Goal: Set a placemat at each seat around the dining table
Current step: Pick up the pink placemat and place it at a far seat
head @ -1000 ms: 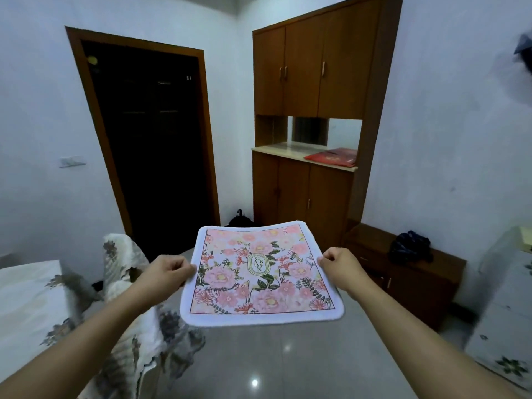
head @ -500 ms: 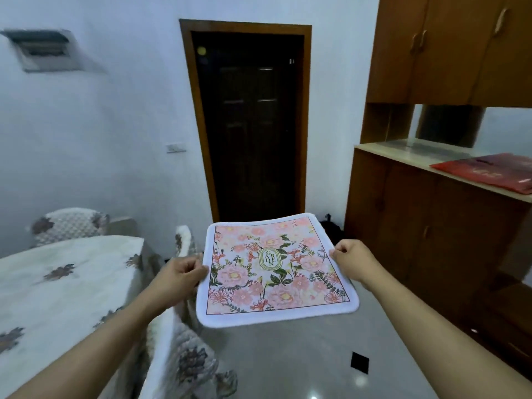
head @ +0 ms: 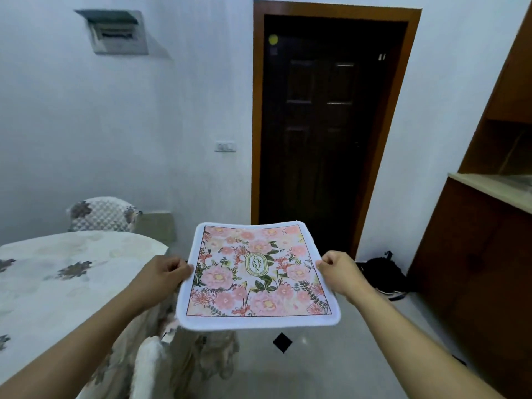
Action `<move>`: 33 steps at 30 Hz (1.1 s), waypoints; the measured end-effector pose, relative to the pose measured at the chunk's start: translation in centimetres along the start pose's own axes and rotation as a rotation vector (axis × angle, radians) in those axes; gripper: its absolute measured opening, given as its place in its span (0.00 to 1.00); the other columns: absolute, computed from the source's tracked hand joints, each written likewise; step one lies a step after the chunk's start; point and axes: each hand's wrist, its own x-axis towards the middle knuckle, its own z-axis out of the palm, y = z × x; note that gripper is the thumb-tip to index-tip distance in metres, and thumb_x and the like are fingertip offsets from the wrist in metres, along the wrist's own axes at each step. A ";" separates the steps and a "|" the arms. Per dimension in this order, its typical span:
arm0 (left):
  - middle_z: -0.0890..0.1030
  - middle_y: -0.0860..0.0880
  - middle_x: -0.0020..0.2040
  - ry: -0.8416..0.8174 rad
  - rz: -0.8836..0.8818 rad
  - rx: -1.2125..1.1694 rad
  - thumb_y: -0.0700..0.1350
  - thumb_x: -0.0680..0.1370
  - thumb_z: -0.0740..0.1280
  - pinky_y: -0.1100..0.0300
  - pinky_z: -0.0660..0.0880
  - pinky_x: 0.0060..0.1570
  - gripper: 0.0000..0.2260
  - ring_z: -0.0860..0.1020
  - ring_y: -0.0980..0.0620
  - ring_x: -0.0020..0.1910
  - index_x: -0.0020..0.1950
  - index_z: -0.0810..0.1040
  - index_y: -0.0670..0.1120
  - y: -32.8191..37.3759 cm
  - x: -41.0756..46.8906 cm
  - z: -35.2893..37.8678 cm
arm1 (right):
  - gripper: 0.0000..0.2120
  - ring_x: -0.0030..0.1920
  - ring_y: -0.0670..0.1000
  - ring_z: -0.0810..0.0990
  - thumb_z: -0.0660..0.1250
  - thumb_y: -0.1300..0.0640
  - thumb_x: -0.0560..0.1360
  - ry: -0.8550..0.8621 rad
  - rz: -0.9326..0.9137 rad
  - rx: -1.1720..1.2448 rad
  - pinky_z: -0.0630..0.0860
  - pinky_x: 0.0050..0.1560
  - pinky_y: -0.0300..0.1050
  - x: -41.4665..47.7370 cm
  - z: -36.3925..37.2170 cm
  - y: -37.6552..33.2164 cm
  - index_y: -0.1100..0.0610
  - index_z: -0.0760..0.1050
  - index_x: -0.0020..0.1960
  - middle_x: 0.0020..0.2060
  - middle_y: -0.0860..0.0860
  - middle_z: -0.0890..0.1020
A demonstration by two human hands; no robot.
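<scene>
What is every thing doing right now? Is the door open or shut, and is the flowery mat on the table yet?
Floral placemat: held flat in the air, not on the table yet.
Left hand: shut on the placemat's left edge.
Right hand: shut on its right edge.
Dining table: covered with a flowered cloth.
Door: shut.
Wall box: lid lifted open.

Bench (head: 57, 272) top on the left is wide open, nothing sitting on it. A covered chair (head: 152, 367) stands tight against its near edge, another chair (head: 103, 214) at the far side. Floor (head: 302, 367) ahead is clear up to the wooden cabinet (head: 475, 254) on the right.
</scene>
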 end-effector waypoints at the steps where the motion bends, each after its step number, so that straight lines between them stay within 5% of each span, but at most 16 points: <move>1: 0.71 0.51 0.23 -0.007 0.010 0.003 0.44 0.78 0.67 0.62 0.62 0.26 0.20 0.66 0.57 0.22 0.27 0.69 0.48 0.1 2.3 0.7 | 0.15 0.29 0.49 0.72 0.64 0.53 0.77 0.000 0.005 -0.013 0.68 0.32 0.42 2.1 0.0 0.1 0.53 0.68 0.33 0.28 0.49 0.75; 9: 0.71 0.50 0.24 0.021 -0.047 -0.006 0.41 0.78 0.68 0.67 0.64 0.23 0.20 0.67 0.54 0.24 0.27 0.67 0.47 -1.1 16.9 4.4 | 0.16 0.27 0.48 0.72 0.65 0.52 0.77 -0.062 -0.010 -0.031 0.68 0.30 0.41 20.7 2.3 -0.1 0.53 0.69 0.32 0.26 0.47 0.74; 19: 0.71 0.51 0.24 0.424 -0.371 -0.024 0.43 0.79 0.67 0.61 0.64 0.28 0.18 0.67 0.54 0.24 0.28 0.70 0.47 -7.6 25.6 2.0 | 0.14 0.28 0.49 0.70 0.67 0.55 0.75 -0.434 -0.372 -0.103 0.66 0.31 0.42 44.6 18.3 -11.9 0.55 0.70 0.32 0.27 0.49 0.74; 24: 0.71 0.54 0.24 0.650 -0.527 0.028 0.47 0.79 0.66 0.68 0.61 0.25 0.18 0.64 0.58 0.23 0.28 0.72 0.51 -10.2 23.6 -1.8 | 0.11 0.32 0.52 0.74 0.65 0.55 0.75 -0.660 -0.561 -0.140 0.69 0.34 0.42 46.6 28.5 -21.6 0.58 0.74 0.36 0.31 0.51 0.79; 30: 0.72 0.53 0.25 0.894 -0.698 0.035 0.48 0.79 0.66 0.61 0.63 0.28 0.17 0.66 0.57 0.23 0.29 0.72 0.50 -16.0 20.4 -6.6 | 0.12 0.32 0.48 0.73 0.65 0.55 0.77 -0.817 -0.792 -0.158 0.66 0.32 0.40 44.1 41.5 -31.4 0.54 0.71 0.35 0.30 0.48 0.76; 33: 0.71 0.52 0.26 0.964 -0.765 0.019 0.50 0.79 0.65 0.60 0.63 0.28 0.16 0.66 0.55 0.24 0.31 0.73 0.49 -20.2 19.8 -9.1 | 0.09 0.34 0.50 0.78 0.65 0.56 0.77 -0.872 -0.821 -0.152 0.72 0.35 0.41 42.9 48.0 -34.2 0.57 0.75 0.39 0.33 0.51 0.80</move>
